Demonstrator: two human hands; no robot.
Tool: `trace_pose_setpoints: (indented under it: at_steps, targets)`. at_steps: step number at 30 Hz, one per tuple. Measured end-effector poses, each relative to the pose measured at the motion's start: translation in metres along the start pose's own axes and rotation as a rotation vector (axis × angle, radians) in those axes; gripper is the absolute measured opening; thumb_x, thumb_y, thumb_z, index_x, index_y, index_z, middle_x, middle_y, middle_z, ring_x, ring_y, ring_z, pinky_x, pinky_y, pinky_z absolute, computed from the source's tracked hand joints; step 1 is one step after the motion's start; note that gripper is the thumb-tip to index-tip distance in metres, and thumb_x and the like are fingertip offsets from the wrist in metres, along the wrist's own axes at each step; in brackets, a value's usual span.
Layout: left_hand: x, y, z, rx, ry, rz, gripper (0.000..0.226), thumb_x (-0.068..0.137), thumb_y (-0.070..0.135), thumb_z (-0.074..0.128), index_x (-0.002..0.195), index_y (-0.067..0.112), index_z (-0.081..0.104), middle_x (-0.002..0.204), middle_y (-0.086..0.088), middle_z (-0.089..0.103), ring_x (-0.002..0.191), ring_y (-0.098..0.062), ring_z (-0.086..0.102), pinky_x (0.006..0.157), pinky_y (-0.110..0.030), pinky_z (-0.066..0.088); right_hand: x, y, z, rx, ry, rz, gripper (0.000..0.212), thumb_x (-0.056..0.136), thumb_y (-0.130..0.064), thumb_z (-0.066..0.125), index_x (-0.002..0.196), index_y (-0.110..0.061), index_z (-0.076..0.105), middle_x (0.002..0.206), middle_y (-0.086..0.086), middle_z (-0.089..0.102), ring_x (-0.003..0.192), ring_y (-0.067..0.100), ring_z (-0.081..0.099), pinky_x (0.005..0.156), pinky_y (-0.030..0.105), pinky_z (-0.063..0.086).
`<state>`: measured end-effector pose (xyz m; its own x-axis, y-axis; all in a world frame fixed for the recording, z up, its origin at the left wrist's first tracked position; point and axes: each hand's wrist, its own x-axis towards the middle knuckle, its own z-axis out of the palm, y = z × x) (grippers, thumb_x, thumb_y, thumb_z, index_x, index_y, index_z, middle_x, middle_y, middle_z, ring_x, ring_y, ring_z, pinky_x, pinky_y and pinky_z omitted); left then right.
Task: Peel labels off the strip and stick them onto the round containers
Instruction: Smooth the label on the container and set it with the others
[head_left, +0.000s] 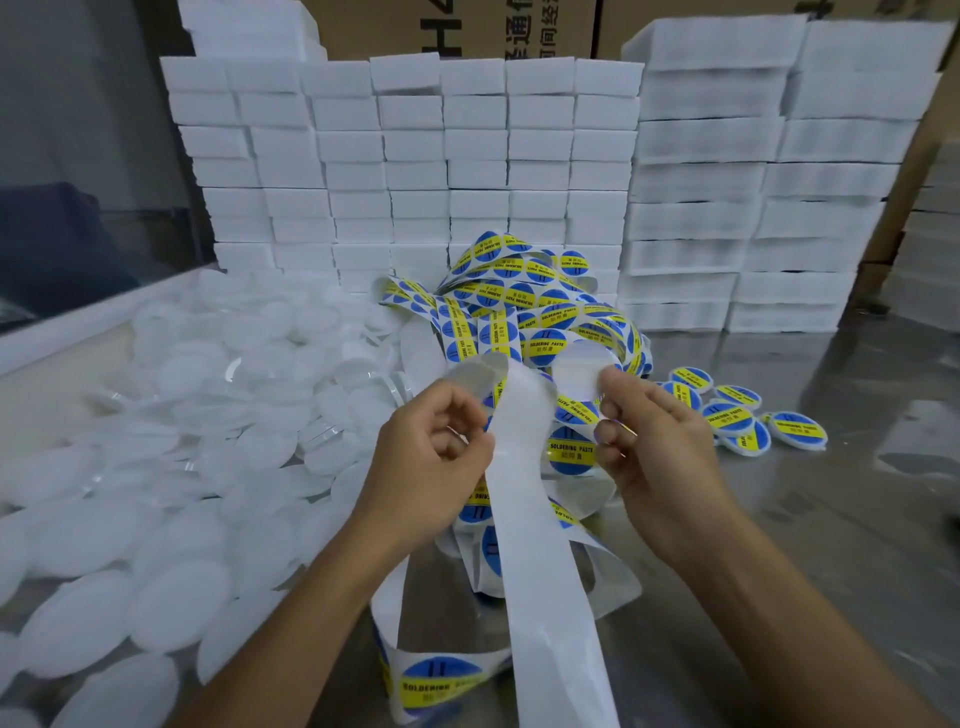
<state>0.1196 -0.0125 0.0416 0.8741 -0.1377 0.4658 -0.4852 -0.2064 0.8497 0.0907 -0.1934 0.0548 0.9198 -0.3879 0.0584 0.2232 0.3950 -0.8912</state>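
only lids (171, 415) heaped; labelled containers (737, 415) shut.

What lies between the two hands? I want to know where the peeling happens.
In the head view, the white backing strip runs between the left hand and the right hand, with blue and yellow labels behind it.

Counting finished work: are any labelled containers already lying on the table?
Yes, several labelled containers lie on the table right of the right hand.
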Motion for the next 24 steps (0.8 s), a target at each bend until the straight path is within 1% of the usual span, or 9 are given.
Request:
trace_pose_setpoints:
  at_steps: [4,8,10,13,15,18,20,22,24]
  targets:
    - [0.000,-0.003,0.001,0.122,0.016,0.059,0.025,0.083,0.003,0.069,0.073,0.025,0.064,0.071,0.012,0.066,0.050,-0.011,0.057,0.056,-0.023,0.052,0.000,-0.002,0.000,0.118,-0.111,0.010,0.008,0.080,-0.019,0.073,0.085,-0.016,0.078,0.082,-0.002,0.073,0.056,0.005,0.059,0.047,0.015,0.046]
    - [-0.002,-0.006,0.006,0.120,-0.032,0.012,0.025,0.082,0.010,0.074,0.075,0.034,0.072,0.072,0.013,0.070,0.061,-0.015,0.064,0.066,-0.032,0.059,-0.007,0.002,0.006,0.151,-0.307,0.012,0.022,0.070,-0.014,0.078,0.091,-0.018,0.081,0.092,0.004,0.075,0.078,0.014,0.071,0.060,0.020,0.054]
    - [-0.003,-0.007,0.007,0.133,-0.082,0.024,0.027,0.083,0.013,0.074,0.077,0.038,0.072,0.072,0.015,0.070,0.065,-0.012,0.065,0.067,-0.028,0.058,-0.010,0.007,0.011,0.167,-0.385,0.034,0.022,0.071,-0.019,0.079,0.093,-0.018,0.080,0.093,0.004,0.074,0.088,0.017,0.071,0.070,0.025,0.057]
    - [-0.005,-0.006,0.008,0.174,-0.148,0.052,0.027,0.085,0.014,0.072,0.084,0.041,0.073,0.074,0.022,0.069,0.067,-0.006,0.064,0.066,-0.018,0.054,-0.012,0.014,0.014,0.102,-0.337,0.036,0.021,0.068,-0.024,0.078,0.088,-0.018,0.080,0.090,0.006,0.074,0.092,0.018,0.070,0.077,0.030,0.057]
    - [-0.005,-0.006,0.008,0.191,-0.150,0.064,0.025,0.086,0.015,0.070,0.085,0.040,0.074,0.074,0.021,0.069,0.068,-0.006,0.064,0.065,-0.018,0.054,-0.010,0.018,0.014,0.066,-0.295,0.050,0.030,0.065,-0.021,0.079,0.094,-0.017,0.078,0.098,0.009,0.075,0.098,0.022,0.070,0.085,0.036,0.057]
    - [-0.003,-0.005,0.003,0.206,-0.044,0.132,0.024,0.085,0.011,0.069,0.081,0.035,0.073,0.074,0.013,0.071,0.067,-0.008,0.066,0.062,-0.019,0.054,-0.009,0.020,0.012,0.049,-0.274,0.086,0.049,0.066,-0.016,0.075,0.115,-0.013,0.068,0.101,0.011,0.076,0.094,0.021,0.072,0.092,0.039,0.054]
    - [0.001,-0.006,-0.004,0.238,0.073,0.182,0.024,0.084,0.008,0.069,0.081,0.032,0.072,0.069,0.007,0.070,0.063,-0.009,0.065,0.058,-0.018,0.053,-0.008,0.022,0.011,0.019,-0.253,0.097,0.043,0.066,-0.015,0.073,0.109,-0.012,0.071,0.096,0.009,0.077,0.088,0.017,0.073,0.091,0.036,0.055]
    - [0.007,-0.010,-0.015,0.333,0.200,0.182,0.020,0.083,0.009,0.068,0.080,0.029,0.070,0.067,0.010,0.067,0.062,-0.007,0.063,0.057,-0.015,0.050,-0.008,0.023,0.010,-0.009,-0.247,0.114,0.031,0.064,-0.016,0.074,0.095,-0.014,0.077,0.095,0.008,0.077,0.088,0.017,0.073,0.091,0.038,0.056]
    - [0.012,-0.017,-0.026,0.497,0.294,0.092,0.011,0.083,0.014,0.068,0.083,0.025,0.070,0.074,0.012,0.067,0.067,-0.008,0.063,0.065,-0.023,0.050,-0.008,0.024,0.009,-0.033,-0.260,0.133,0.025,0.062,-0.017,0.075,0.086,-0.020,0.081,0.096,0.006,0.077,0.090,0.016,0.073,0.093,0.041,0.055]
